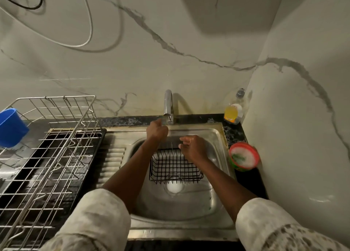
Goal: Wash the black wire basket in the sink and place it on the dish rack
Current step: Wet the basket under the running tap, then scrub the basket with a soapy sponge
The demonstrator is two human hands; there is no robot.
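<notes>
The black wire basket [175,167] rests upright in the steel sink [214,137], under a thin stream of water from the chrome tap [168,104]. My left hand [156,131] reaches up to the tap's spout and touches its base. My right hand [193,146] hovers just above the basket's far right rim with its fingers loosely curled, holding nothing. The metal wire dish rack [47,156] stands on a black tray to the left of the sink.
A blue cup [10,127] hangs on the rack's far left side. A bottle of yellow liquid [233,111] stands in the back right corner. A red-rimmed tub of soap [244,157] sits right of the sink. Marble walls close in behind and right.
</notes>
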